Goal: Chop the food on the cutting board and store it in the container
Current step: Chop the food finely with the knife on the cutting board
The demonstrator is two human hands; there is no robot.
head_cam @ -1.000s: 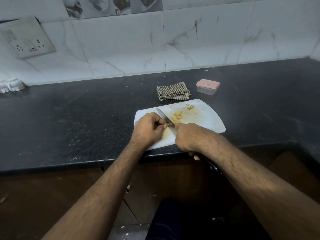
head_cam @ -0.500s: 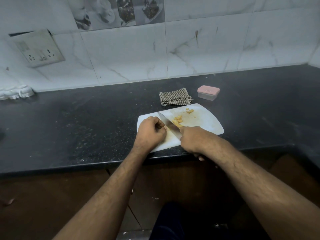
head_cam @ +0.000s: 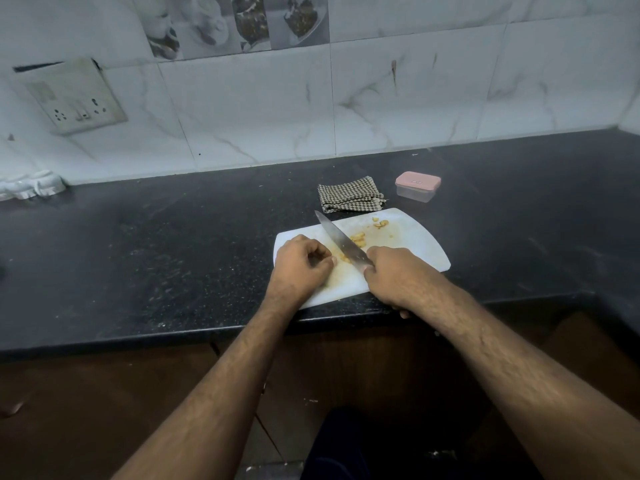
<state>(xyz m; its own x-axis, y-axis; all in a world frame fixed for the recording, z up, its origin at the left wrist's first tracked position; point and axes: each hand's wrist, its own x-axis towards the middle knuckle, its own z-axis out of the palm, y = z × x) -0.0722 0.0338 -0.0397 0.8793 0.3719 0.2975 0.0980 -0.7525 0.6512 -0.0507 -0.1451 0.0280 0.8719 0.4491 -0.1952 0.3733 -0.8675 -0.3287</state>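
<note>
Currently, right hand (head_cam: 394, 275): knife (head_cam: 341, 242) is gripped, blade angled away to the left.
Left hand (head_cam: 301, 263): fingers curled, pressed on cutting board (head_cam: 412, 244); any piece held cannot be told.
Food (head_cam: 358, 240): yellow pieces lie between the hands, beside the blade.
Container (head_cam: 417, 186): lidded, placed well beyond the right hand.

Domestic kitchen. Indicators: a dark stone counter (head_cam: 173, 244) backed by white marble-pattern tiles (head_cam: 398, 98), one row printed with food pictures (head_cam: 242, 22). A wall socket (head_cam: 74, 98) is at far left; a checked cloth (head_cam: 349, 199) lies on the counter.
</note>
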